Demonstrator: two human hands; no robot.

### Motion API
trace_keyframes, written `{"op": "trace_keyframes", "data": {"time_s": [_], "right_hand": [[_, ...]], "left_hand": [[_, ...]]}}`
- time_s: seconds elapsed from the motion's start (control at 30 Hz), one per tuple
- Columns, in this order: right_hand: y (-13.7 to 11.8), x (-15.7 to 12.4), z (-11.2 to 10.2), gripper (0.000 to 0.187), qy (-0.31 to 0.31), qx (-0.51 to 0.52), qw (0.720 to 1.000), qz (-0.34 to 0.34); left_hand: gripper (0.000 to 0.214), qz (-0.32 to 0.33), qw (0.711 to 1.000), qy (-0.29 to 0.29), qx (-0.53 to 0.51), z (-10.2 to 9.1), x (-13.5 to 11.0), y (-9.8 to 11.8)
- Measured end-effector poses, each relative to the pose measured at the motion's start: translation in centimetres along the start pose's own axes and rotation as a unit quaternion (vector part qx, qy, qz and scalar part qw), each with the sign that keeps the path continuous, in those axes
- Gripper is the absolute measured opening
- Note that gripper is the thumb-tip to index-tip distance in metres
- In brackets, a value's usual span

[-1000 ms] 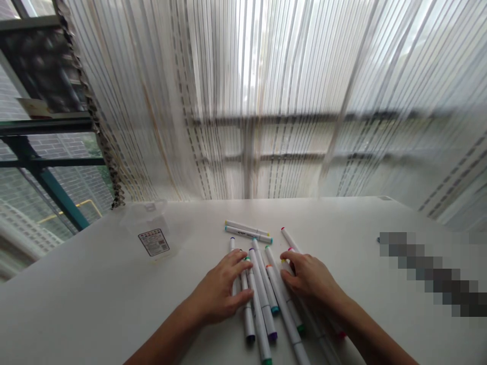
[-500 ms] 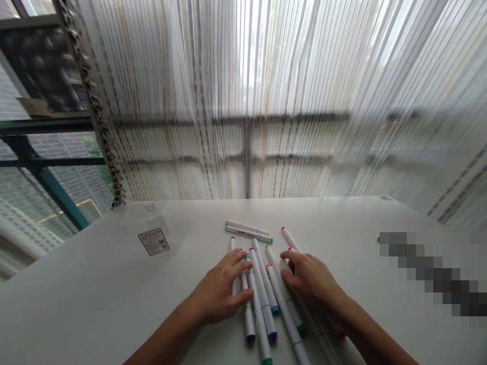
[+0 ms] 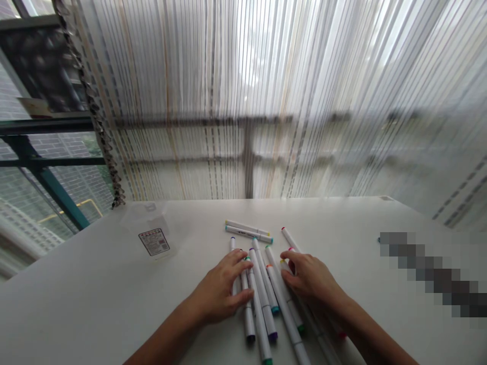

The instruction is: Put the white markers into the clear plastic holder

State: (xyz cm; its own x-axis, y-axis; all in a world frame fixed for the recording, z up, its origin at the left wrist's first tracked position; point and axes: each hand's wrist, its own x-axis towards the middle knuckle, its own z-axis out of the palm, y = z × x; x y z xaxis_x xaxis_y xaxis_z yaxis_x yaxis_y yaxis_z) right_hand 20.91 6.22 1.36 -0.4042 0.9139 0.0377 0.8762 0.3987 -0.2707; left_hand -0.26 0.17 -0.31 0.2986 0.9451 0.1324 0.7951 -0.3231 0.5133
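Several white marker pens (image 3: 262,289) with coloured caps lie in a loose bundle on the white table (image 3: 95,294), pointing away from me. My left hand (image 3: 220,289) rests flat on the left side of the bundle, fingers spread over the pens. My right hand (image 3: 310,276) lies on the right side of it, fingers curved down onto the pens there. Two more marker pens (image 3: 248,231) lie crosswise just beyond the bundle. One red-capped marker (image 3: 289,237) sticks out past my right hand.
A clear plastic pouch (image 3: 152,234) with a printed label lies at the table's far left. A striped sheer curtain (image 3: 266,101) hangs behind the table. A window with a dark frame (image 3: 41,167) is at the left. A blurred-out patch sits at the right.
Both hands and the pens stay where they were. Only the curtain has swayed.
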Motion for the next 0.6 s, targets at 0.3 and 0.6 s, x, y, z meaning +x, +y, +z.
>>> {"op": "trace_keyframes", "data": {"time_s": [0.3,0.6], "right_hand": [[-0.1,0.1,-0.1,0.027,0.005,0.014,1.0,-0.004],[0.3,-0.1,-1.7,0.035,0.266,0.334,0.904,-0.03]], "left_hand": [[0.045,0.004,1.0,0.013,-0.019,0.1,0.0,0.1],[0.037,0.0,0.998,0.058,-0.018,-0.1,0.2,0.2]]}}
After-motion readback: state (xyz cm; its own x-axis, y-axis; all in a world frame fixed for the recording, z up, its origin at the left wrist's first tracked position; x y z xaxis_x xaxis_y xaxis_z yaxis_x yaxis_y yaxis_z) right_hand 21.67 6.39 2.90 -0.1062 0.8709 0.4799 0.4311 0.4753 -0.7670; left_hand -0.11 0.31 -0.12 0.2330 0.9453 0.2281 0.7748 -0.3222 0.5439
